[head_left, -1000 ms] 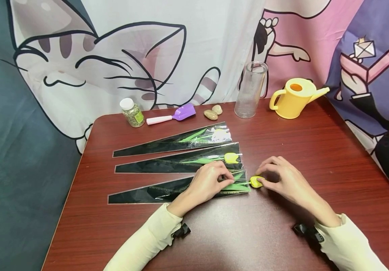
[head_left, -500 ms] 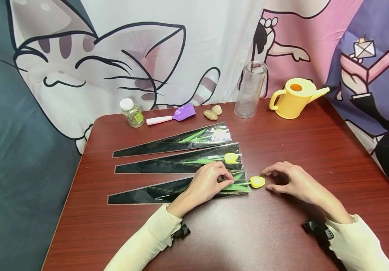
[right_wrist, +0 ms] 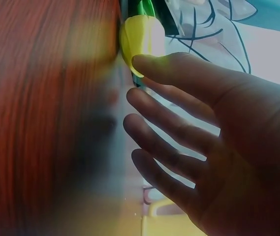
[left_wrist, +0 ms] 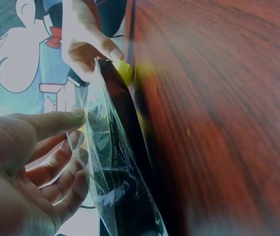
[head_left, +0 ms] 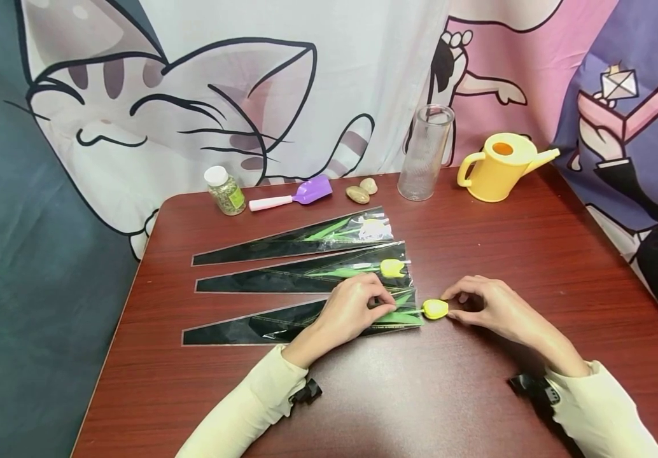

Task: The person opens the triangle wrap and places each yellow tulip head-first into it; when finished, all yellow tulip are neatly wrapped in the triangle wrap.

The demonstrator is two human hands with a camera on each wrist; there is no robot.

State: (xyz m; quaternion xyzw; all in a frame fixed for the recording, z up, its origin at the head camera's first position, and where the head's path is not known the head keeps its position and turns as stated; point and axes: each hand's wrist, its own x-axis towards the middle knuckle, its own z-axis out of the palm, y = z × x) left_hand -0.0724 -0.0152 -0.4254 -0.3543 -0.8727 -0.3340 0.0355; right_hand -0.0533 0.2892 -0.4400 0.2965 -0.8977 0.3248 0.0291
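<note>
A yellow artificial tulip (head_left: 435, 310) lies with its green leaves and stem in the mouth of the nearest flower sleeve (head_left: 220, 331), which is black with a clear front. Its bloom sticks out past the sleeve's right end. My left hand (head_left: 354, 302) pinches the clear film near that opening; in the left wrist view the film (left_wrist: 93, 132) is lifted at the thumb. At the bloom's tip, my right hand (head_left: 497, 312) touches the petals with thumb and forefinger. The right wrist view has the thumb overlapping the bloom (right_wrist: 142, 37), the other fingers loosely extended.
Two more sleeves, the middle one (head_left: 249, 280) and the far one (head_left: 237, 252), each hold a tulip. Along the back stand a jar (head_left: 226, 191), a purple scoop (head_left: 312, 189), stones (head_left: 357, 194), a glass vase (head_left: 420, 159) and a yellow watering can (head_left: 495, 172).
My right hand lets go of the tulip bloom and draws back to the right, then comes back to touch its tip. My left hand stays on the sleeve.
</note>
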